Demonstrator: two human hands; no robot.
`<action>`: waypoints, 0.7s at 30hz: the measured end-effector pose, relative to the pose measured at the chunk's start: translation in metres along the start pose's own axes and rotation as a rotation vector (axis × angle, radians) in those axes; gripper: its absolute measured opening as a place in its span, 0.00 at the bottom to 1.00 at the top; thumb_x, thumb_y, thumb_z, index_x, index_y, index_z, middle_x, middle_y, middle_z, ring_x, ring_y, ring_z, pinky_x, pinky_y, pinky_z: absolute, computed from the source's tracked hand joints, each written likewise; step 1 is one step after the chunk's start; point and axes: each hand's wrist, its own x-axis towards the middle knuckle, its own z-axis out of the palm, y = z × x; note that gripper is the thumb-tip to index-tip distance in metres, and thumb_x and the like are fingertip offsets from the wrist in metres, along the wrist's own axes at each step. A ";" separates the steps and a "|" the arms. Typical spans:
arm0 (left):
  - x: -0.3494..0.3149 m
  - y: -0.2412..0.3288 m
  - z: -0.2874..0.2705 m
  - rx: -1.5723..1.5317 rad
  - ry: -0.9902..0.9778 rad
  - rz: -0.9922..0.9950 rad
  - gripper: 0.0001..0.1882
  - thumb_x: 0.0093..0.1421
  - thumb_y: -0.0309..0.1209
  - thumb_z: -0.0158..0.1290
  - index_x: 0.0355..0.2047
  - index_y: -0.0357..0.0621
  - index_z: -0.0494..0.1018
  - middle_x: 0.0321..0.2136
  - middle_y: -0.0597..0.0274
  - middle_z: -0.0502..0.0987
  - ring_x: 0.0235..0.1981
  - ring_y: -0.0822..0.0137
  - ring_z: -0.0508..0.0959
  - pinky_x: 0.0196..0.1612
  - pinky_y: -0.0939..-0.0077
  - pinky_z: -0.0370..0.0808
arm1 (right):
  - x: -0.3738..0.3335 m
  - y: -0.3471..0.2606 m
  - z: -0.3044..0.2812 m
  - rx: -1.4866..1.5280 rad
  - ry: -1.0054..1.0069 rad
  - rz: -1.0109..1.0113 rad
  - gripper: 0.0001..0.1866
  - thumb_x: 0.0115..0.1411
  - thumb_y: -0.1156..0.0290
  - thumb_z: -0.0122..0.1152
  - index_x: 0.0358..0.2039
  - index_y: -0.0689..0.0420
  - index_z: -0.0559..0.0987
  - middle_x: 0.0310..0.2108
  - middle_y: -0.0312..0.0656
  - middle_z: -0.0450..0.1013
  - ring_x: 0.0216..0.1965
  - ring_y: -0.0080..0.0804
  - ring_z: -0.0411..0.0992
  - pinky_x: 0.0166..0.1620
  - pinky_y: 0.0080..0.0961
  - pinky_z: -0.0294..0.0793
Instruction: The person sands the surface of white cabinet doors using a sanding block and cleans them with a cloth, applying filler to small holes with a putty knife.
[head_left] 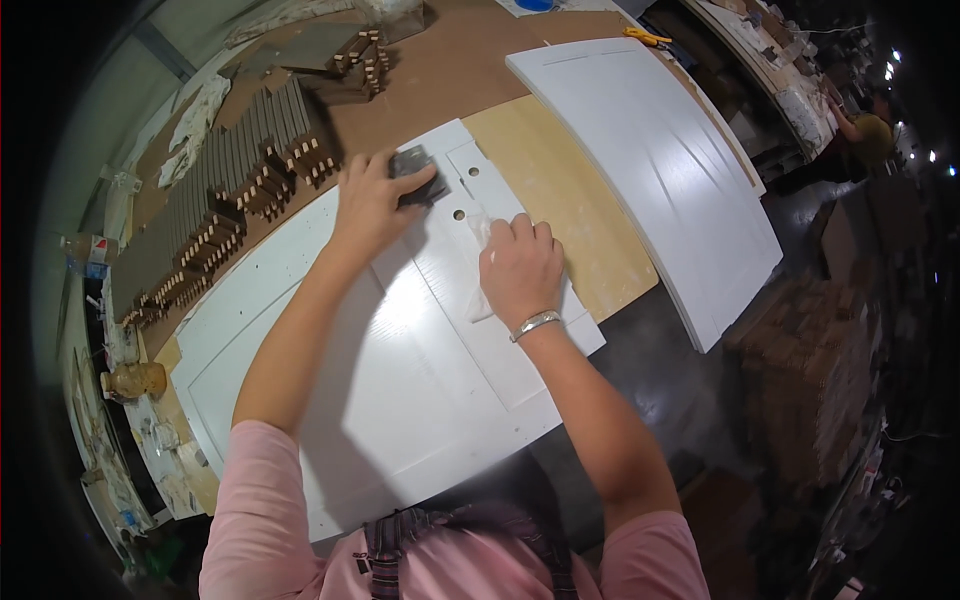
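Note:
A white panel with recessed frame lines point(440, 370), like a cabinet door, lies flat in front of me. Two round holes pierce it near its far right side. My left hand point(370, 200) grips a dark grey block point(415, 178), which looks like a sanding block, against the panel's far part. Its fingers and thumb are bent around the block's edges. To the right, my right hand point(523, 265) is closed on a crumpled white cloth point(482, 285) that touches the panel beside the holes. A bracelet circles the right wrist.
A second white panel point(655, 160) rests at the right on a tan board point(570, 200). Rows of dark wooden pieces with pale dowels point(230, 190) stand at the far left. A jar point(135, 380) sits by the left edge. Another person point(865, 135) is at the far right.

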 end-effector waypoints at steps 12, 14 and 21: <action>-0.038 -0.058 -0.046 -0.219 0.056 -0.313 0.32 0.48 0.26 0.67 0.56 0.63 0.77 0.59 0.55 0.68 0.58 0.54 0.66 0.64 0.62 0.64 | 0.002 -0.007 -0.001 0.020 -0.055 0.028 0.06 0.54 0.69 0.60 0.33 0.53 0.76 0.34 0.39 0.69 0.37 0.41 0.68 0.39 0.39 0.68; -0.065 -0.058 -0.062 -0.308 0.028 -0.346 0.33 0.47 0.24 0.67 0.55 0.62 0.78 0.59 0.56 0.68 0.57 0.55 0.66 0.65 0.64 0.65 | 0.001 -0.005 -0.002 0.008 -0.064 0.029 0.06 0.54 0.69 0.60 0.33 0.53 0.76 0.34 0.39 0.69 0.37 0.41 0.68 0.39 0.39 0.68; -0.073 -0.048 -0.039 -0.126 -0.006 -0.187 0.35 0.41 0.24 0.70 0.52 0.63 0.80 0.58 0.55 0.70 0.55 0.53 0.68 0.63 0.62 0.68 | 0.005 -0.013 -0.003 0.028 -0.022 0.005 0.07 0.53 0.70 0.61 0.34 0.53 0.76 0.34 0.39 0.69 0.38 0.40 0.68 0.40 0.38 0.69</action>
